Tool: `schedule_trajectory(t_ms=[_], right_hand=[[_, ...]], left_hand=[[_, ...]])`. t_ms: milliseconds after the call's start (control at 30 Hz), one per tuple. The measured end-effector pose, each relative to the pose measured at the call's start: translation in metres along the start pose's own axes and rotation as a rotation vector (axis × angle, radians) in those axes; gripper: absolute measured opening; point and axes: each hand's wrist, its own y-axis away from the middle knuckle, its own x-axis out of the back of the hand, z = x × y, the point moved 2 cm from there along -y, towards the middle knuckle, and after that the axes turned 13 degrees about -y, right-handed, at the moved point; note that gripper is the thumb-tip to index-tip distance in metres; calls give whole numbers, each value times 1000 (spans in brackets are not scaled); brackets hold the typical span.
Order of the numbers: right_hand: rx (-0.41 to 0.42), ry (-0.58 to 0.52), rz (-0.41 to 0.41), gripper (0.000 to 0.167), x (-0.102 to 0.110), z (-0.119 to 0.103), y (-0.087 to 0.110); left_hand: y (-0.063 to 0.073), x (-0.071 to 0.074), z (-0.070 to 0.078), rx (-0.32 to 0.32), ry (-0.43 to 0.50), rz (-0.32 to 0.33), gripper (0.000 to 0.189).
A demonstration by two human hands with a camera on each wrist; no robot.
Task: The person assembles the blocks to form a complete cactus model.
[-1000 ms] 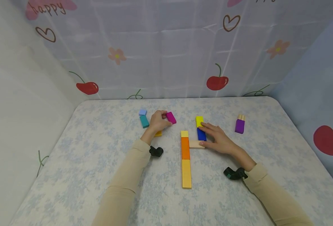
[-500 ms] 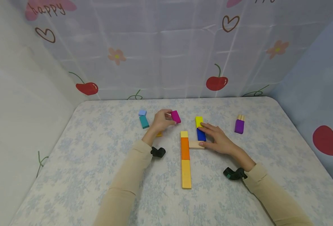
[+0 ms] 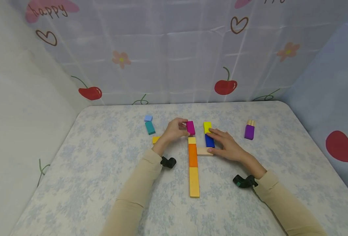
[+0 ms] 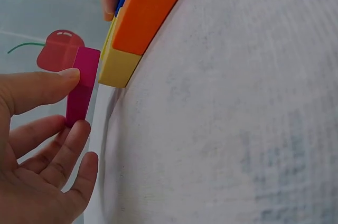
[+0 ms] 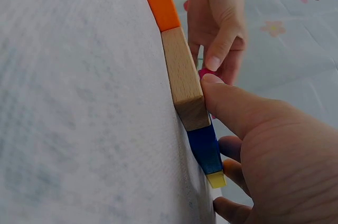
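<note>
Between thumb and fingertips, my left hand [image 3: 174,130] pinches a magenta block [image 3: 190,127]. In the head view the block lies just beyond the pale yellow end block [image 3: 192,140] of a row. That row continues toward me with an orange block [image 3: 193,156] and a long yellow-orange block [image 3: 194,182]. A plain wooden block [image 5: 182,68] juts out to the right from the orange one. My right hand [image 3: 227,146] rests with its thumb on the wooden block and its fingers at the blue block [image 3: 210,141] and bright yellow block [image 3: 207,126].
A teal block [image 3: 150,128] and a light blue block [image 3: 148,118] lie at the back left. Another yellow block [image 3: 155,140] is partly hidden behind my left wrist. At the right lies a purple block [image 3: 249,132] with short pale sticks at its far end.
My left hand has carried the magenta block rightward and slightly toward me, turning it nearly in line with the row. My right hand has stayed in place.
</note>
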Motion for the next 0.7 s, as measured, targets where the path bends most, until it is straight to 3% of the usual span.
schedule_trajectory(t_ms=[700], right_hand=[[18,-8,21,67,-1,0,1]], left_hand=[[2,-3,-5,-25,-7,-32,57]])
